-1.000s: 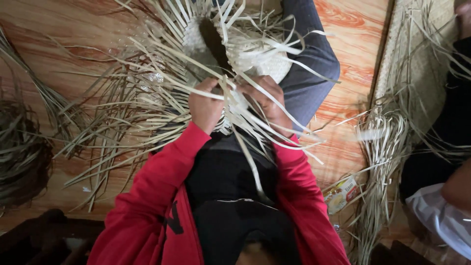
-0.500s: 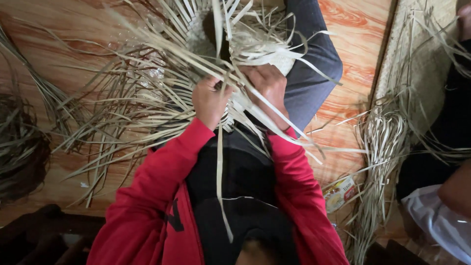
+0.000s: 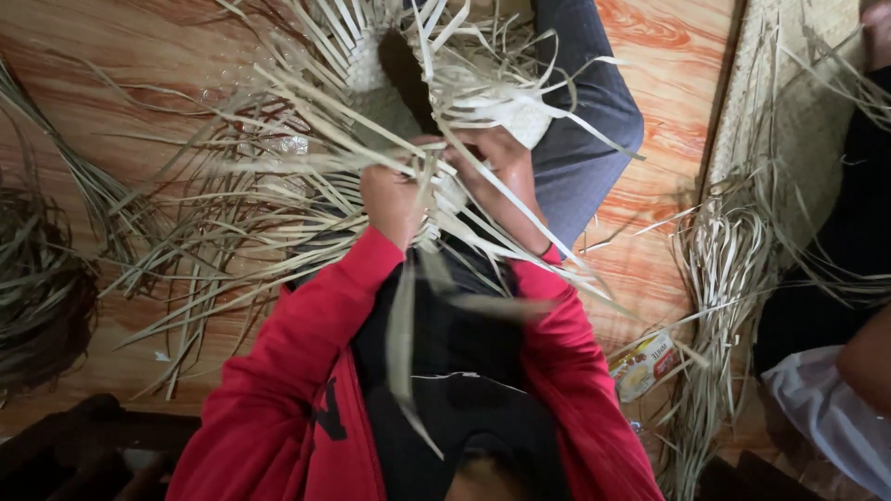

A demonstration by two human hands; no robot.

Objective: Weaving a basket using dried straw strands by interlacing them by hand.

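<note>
Gripping pale woven strips (image 3: pixel 436 176), left hand (image 3: pixel 394 199), right hand (image 3: pixel 497 172)

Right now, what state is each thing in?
Pale half-woven straw piece: unfinished, loose strips fanning out.
Left hand: gripping strips at the weave's edge.
Right hand: gripping strips beside it.
Bundle of pale loose strips: lying on the floor, untouched.
Small printed packet: lying flat.

The fingers of the left hand (image 3: pixel 394 199) and right hand (image 3: pixel 497 172) are buried among pale flat straw strips (image 3: pixel 278 176), so their grip cannot be made out. The half-woven pale straw piece (image 3: pixel 506 116) runs off the top edge. A long loose strip (image 3: pixel 401 343) is blurred. The dark coiled fibre bundle (image 3: pixel 37 297) is cut off at left.
</note>
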